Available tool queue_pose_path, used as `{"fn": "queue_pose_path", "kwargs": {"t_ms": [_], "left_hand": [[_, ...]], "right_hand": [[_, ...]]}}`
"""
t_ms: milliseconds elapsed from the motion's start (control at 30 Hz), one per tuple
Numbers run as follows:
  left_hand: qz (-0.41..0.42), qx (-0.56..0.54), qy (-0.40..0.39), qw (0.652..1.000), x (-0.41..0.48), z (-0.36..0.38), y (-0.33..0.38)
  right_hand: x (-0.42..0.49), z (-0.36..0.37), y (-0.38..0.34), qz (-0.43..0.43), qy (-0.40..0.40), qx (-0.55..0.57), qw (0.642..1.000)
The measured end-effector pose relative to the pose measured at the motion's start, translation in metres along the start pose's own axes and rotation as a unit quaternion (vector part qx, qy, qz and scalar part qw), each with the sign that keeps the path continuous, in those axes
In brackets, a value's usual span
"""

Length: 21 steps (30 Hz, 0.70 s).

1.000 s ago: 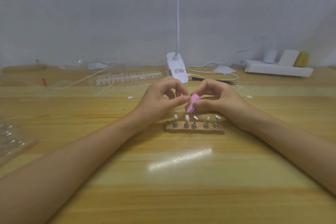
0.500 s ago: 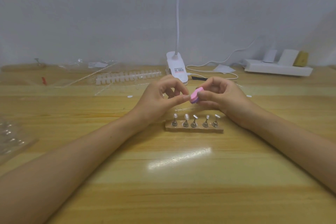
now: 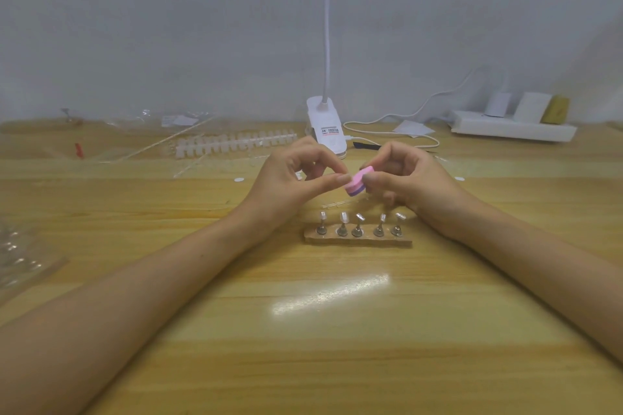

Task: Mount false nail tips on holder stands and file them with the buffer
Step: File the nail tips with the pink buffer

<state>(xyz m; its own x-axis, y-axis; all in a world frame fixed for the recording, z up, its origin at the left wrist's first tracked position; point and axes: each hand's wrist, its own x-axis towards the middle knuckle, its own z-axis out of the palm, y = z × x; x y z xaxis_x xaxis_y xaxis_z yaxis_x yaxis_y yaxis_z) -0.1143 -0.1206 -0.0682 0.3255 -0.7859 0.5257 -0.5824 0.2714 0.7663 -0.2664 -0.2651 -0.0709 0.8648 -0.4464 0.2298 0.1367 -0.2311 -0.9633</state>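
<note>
A small pink buffer (image 3: 356, 183) with a purple underside hangs above the table between both hands. My right hand (image 3: 416, 182) grips its right end with curled fingers. My left hand (image 3: 290, 185) pinches its left end between thumb and forefinger. Just below, near the hands, a brown holder base (image 3: 357, 241) carries several metal stands, each topped with a clear nail tip (image 3: 344, 217). Neither hand touches the stands.
A white strip of spare nail tips (image 3: 232, 143) and clear packaging lie at the back left, next to a small red item (image 3: 78, 149). A white clip lamp (image 3: 326, 126) stands behind the hands, a power strip (image 3: 512, 129) at back right. A plastic bag (image 3: 20, 253) sits at the left edge.
The buffer has turned from upright to nearly flat and risen slightly away from the stands. Both hands lifted a little with it.
</note>
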Motion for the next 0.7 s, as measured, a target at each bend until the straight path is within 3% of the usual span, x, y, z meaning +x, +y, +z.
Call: {"fn": "queue_pose_path", "kwargs": {"t_ms": [133, 233, 367, 500, 600, 700], "left_hand": [[0.001, 0.002, 0.004, 1.000, 0.0006, 0.0001, -0.0001], [0.001, 0.000, -0.001, 1.000, 0.0003, 0.0006, -0.0004], [0.009, 0.001, 0.003, 1.000, 0.0005, 0.0003, -0.0009], [0.005, -0.002, 0.008, 1.000, 0.0009, 0.0000, -0.0022], [-0.002, -0.009, 0.019, 1.000, 0.0016, -0.0007, -0.0032], [0.003, -0.005, 0.009, 1.000, 0.0013, -0.0003, -0.0035]], "right_hand": [[-0.0007, 0.0042, -0.0007, -0.019, -0.025, -0.020, 0.999], [0.0004, 0.0025, -0.0015, -0.002, 0.048, 0.026, 0.999], [-0.0019, 0.0043, -0.0009, -0.007, -0.031, -0.013, 0.999], [-0.0008, 0.0019, -0.0020, 0.003, 0.036, 0.025, 0.999], [-0.0022, 0.0050, -0.0015, -0.004, -0.041, -0.012, 0.999], [-0.0015, 0.0045, -0.0032, -0.002, 0.029, 0.016, 0.999]]}}
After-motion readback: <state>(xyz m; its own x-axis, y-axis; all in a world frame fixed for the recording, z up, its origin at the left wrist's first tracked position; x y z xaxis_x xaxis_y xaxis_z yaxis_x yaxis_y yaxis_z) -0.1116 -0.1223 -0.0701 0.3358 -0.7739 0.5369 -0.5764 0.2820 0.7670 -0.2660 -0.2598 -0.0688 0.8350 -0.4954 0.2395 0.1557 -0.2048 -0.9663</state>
